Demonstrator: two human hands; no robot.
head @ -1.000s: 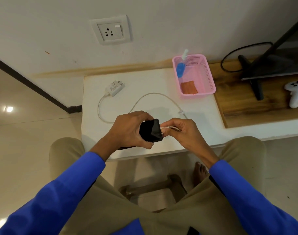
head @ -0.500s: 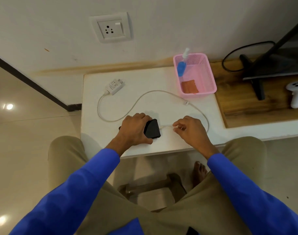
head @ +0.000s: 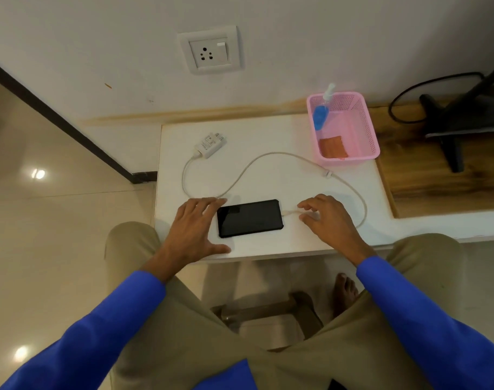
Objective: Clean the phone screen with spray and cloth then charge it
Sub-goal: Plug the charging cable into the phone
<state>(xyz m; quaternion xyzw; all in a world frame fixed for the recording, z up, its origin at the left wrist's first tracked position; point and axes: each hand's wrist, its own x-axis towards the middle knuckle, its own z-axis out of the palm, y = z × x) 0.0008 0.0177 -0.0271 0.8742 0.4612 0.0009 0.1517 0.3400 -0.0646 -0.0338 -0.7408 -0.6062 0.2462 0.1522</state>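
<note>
**Phone on table, cable connected, adapter unplugged**

Your left hand (head: 193, 229) lies flat on the white table (head: 268, 178), fingers straight and spread, holding nothing. Its fingertips sit just beside the left short edge of the phone (head: 250, 218); contact with the phone cannot be confirmed.

Your right hand (head: 328, 218) hovers low over the table to the right of the phone. Its fingers are loosely curved and parted, with nothing gripped. The charging cable (head: 268, 156) passes under the fingertips; whether they touch it cannot be determined.

The phone lies flat, screen up and dark, near the front edge of the table, between your two hands. The cable enters its right short edge. From there the cable loops out to the right, runs back past the front of the basket, crosses the table and ends at the white adapter (head: 210, 144). The adapter lies on the table with its pins exposed, well apart from the wall socket (head: 210, 52) above.

Container status:
- The pink basket (head: 366, 130) stands at the rear right corner of the table, against the wall.
- The spray bottle (head: 321, 114), blue with a white nozzle, leans in the basket's rear left corner, nozzle projecting above the rim.
- The orange cloth (head: 333, 147) lies folded on the basket floor, toward the front.
</note>
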